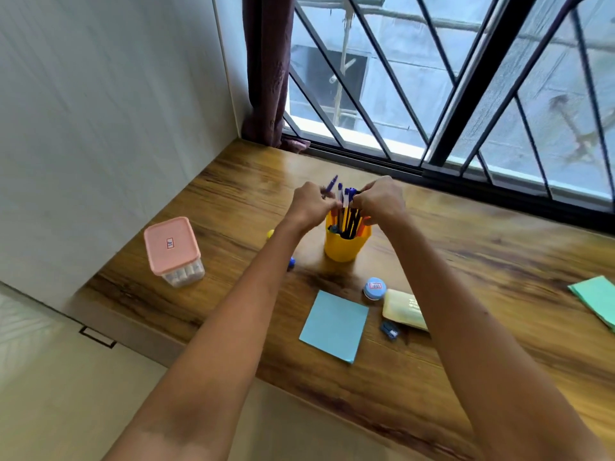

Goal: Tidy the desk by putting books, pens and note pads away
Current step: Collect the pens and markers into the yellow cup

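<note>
While both hands, left [311,202] and right [379,197], pinch pens [346,207] into the yellow cup [344,246], I'd guess the blue note pad [334,326] on the counter [482,261] comes next.

A single head-worn, wide-angle camera looked forward and down from above the near edge of the wooden desk [482,254], facing the barred window [432,78] at the back. Both forearms reached away from the lens toward mid-desk; straight lines bowed near the frame's edges.
</note>
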Demonstrator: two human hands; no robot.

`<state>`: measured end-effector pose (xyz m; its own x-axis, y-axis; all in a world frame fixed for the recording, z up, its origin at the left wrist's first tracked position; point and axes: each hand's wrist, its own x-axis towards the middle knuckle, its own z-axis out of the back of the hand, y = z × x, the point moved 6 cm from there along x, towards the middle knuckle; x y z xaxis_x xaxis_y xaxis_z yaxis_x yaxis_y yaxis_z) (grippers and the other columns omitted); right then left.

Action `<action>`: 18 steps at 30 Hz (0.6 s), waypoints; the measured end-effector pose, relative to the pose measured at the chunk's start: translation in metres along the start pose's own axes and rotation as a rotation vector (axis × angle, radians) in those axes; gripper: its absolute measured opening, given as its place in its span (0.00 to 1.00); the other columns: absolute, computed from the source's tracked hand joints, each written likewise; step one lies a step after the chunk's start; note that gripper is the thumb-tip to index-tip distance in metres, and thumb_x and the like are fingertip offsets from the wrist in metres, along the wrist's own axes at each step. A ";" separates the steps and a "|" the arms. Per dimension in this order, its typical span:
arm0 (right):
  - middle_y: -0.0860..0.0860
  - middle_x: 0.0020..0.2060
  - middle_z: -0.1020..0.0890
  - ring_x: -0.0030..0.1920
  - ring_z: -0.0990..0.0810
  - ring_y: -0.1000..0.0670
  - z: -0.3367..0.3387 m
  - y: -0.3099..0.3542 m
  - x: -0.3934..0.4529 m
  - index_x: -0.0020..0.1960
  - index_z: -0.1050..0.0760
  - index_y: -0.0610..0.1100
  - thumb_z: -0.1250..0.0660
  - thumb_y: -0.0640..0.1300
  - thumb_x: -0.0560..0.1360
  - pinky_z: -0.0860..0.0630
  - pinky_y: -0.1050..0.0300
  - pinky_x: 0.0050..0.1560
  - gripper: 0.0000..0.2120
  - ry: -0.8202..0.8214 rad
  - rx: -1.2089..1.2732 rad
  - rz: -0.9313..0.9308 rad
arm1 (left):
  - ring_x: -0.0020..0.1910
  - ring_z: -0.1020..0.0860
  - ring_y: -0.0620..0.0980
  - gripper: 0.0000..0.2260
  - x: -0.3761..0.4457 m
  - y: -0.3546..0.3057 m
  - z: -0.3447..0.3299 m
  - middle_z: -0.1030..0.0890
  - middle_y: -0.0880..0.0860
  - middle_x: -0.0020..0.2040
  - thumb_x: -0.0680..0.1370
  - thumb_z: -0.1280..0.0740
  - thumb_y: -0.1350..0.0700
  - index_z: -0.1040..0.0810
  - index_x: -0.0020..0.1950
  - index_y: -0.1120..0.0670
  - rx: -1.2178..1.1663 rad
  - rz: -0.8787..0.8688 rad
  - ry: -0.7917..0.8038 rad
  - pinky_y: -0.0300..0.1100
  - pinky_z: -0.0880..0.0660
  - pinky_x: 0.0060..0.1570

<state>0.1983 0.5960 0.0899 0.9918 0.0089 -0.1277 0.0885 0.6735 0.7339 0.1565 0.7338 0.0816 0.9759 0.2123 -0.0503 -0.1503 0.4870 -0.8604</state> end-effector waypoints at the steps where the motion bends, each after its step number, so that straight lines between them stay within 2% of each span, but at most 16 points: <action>1: 0.41 0.38 0.17 0.39 0.17 0.42 0.001 0.000 0.000 0.41 0.21 0.38 0.30 0.40 0.69 0.17 0.43 0.43 0.05 -0.003 0.010 0.007 | 0.34 0.28 0.46 0.08 0.000 -0.005 0.004 0.23 0.51 0.38 0.78 0.34 0.58 0.20 0.53 0.61 -0.036 -0.012 -0.055 0.40 0.29 0.36; 3: 0.42 0.38 0.17 0.39 0.16 0.43 0.005 0.000 -0.002 0.39 0.21 0.39 0.29 0.41 0.70 0.17 0.43 0.44 0.05 -0.006 0.028 0.019 | 0.33 0.28 0.47 0.09 0.004 -0.016 0.012 0.26 0.50 0.34 0.81 0.40 0.58 0.22 0.54 0.61 -0.160 -0.034 -0.142 0.42 0.29 0.34; 5: 0.43 0.38 0.17 0.39 0.16 0.44 0.011 0.000 -0.003 0.39 0.21 0.40 0.28 0.42 0.71 0.17 0.44 0.44 0.05 -0.035 0.041 0.028 | 0.34 0.26 0.47 0.09 0.005 -0.030 0.014 0.27 0.51 0.34 0.82 0.42 0.59 0.24 0.53 0.61 -0.354 -0.087 -0.131 0.39 0.26 0.34; 9: 0.44 0.40 0.16 0.42 0.17 0.44 0.020 0.000 -0.003 0.43 0.18 0.39 0.28 0.42 0.71 0.18 0.43 0.46 0.05 -0.095 0.097 0.056 | 0.40 0.20 0.48 0.05 0.004 -0.051 0.004 0.23 0.53 0.40 0.80 0.39 0.64 0.24 0.48 0.59 -0.635 -0.155 -0.043 0.41 0.20 0.49; 11: 0.43 0.39 0.16 0.43 0.17 0.43 0.024 -0.001 -0.001 0.42 0.18 0.41 0.28 0.42 0.70 0.19 0.42 0.47 0.04 -0.107 0.111 0.057 | 0.44 0.19 0.51 0.04 0.003 -0.051 -0.006 0.21 0.54 0.42 0.79 0.38 0.66 0.24 0.49 0.60 -0.623 -0.154 -0.010 0.44 0.20 0.54; 14: 0.43 0.40 0.16 0.43 0.16 0.43 0.028 -0.005 -0.001 0.41 0.18 0.42 0.28 0.44 0.70 0.19 0.42 0.47 0.05 -0.094 0.121 0.060 | 0.49 0.19 0.55 0.05 0.002 -0.038 -0.018 0.20 0.56 0.45 0.77 0.34 0.66 0.23 0.52 0.61 -0.453 -0.128 0.006 0.47 0.21 0.56; 18: 0.43 0.40 0.16 0.44 0.17 0.43 0.033 -0.011 -0.002 0.42 0.18 0.40 0.29 0.41 0.71 0.19 0.42 0.48 0.04 -0.092 0.111 0.049 | 0.47 0.17 0.55 0.05 0.003 -0.032 -0.020 0.17 0.58 0.44 0.78 0.35 0.65 0.20 0.51 0.62 -0.303 -0.120 -0.052 0.52 0.20 0.53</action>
<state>0.1982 0.5638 0.1043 0.9990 -0.0315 -0.0323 0.0446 0.5879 0.8077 0.1674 0.7021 0.0993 0.9732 0.2155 0.0802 0.0270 0.2390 -0.9707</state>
